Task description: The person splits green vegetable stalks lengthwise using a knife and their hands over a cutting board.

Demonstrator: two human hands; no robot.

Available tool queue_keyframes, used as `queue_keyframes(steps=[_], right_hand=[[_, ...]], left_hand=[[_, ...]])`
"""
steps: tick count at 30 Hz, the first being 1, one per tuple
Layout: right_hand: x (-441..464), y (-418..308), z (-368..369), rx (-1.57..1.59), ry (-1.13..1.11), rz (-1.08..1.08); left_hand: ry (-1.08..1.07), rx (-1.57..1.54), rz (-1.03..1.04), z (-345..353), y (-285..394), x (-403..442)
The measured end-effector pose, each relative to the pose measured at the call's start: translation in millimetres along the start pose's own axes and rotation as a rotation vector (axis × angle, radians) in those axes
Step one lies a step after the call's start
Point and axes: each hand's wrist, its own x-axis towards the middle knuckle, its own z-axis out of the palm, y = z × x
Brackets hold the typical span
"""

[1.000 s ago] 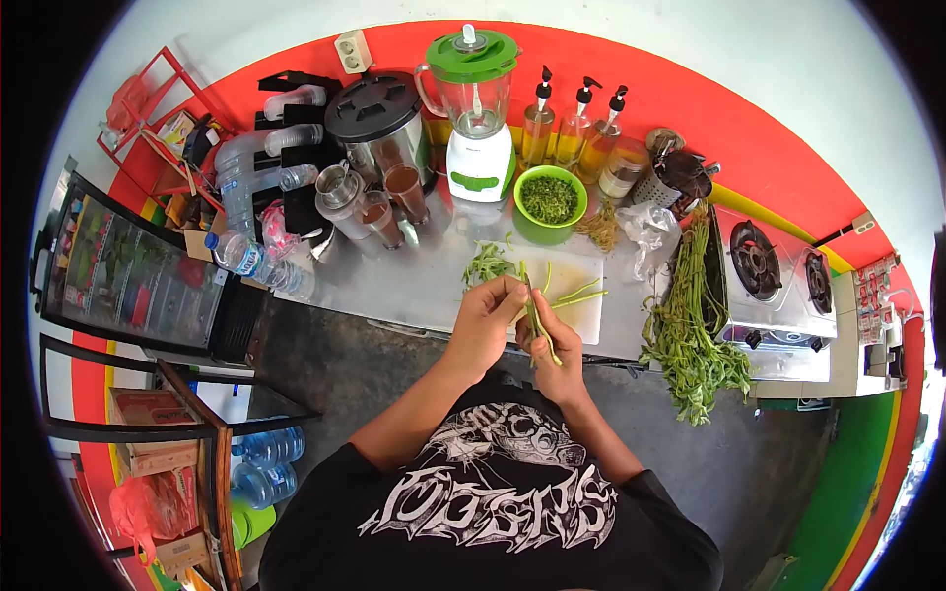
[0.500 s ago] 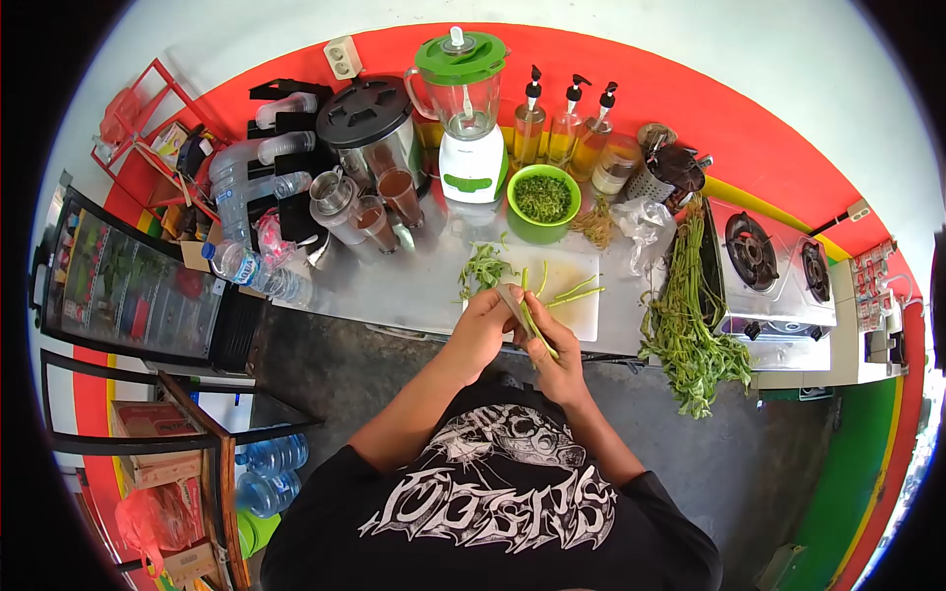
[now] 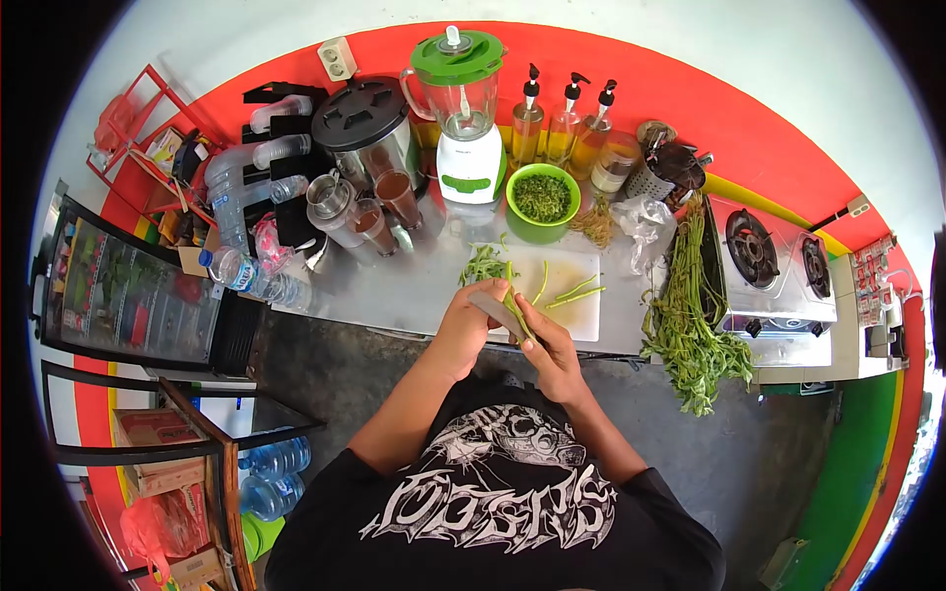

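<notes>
My left hand (image 3: 463, 330) is closed around a thin green stem (image 3: 510, 294), whose upper end sticks up past the fingers. My right hand (image 3: 554, 357) is closed on a knife (image 3: 501, 311), its grey blade slanting up and left across the stem and over the left hand. The handle is hidden by the fingers. Just beyond both hands lies a white cutting board (image 3: 581, 320). It bears cut stem pieces (image 3: 574, 295) on the right and a small pile of green leaves (image 3: 485, 264) on the left.
A green bowl (image 3: 538, 230) of chopped greens stands behind the board, near a blender (image 3: 470, 158). To the right, a leafy bunch (image 3: 695, 340) hangs over the counter edge beside a gas stove (image 3: 774, 266). Two brown-filled glasses (image 3: 398, 201) and a water bottle (image 3: 258, 277) stand left.
The knife blade has swung to lie farther left, across my left hand, showing more of its flat side. The stem has shifted slightly left with my hands.
</notes>
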Motion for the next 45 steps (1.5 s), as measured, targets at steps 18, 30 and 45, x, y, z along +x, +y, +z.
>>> queue_keyframes(steps=[18,30,45], right_hand=[[11.2,11.5,5.9,-0.053,0.084,-0.118],[6.9,14.5,-6.3,-0.001,0.009,-0.083],[-7.5,14.5,-10.8,0.107,0.097,-0.036]], left_hand=[[0.101,0.028,0.212,18.9,-15.3,-3.3],[0.057,0.342,0.249,13.1,7.7,4.6],[-0.033,-0.022,0.169,34.8,-7.7,-3.6]])
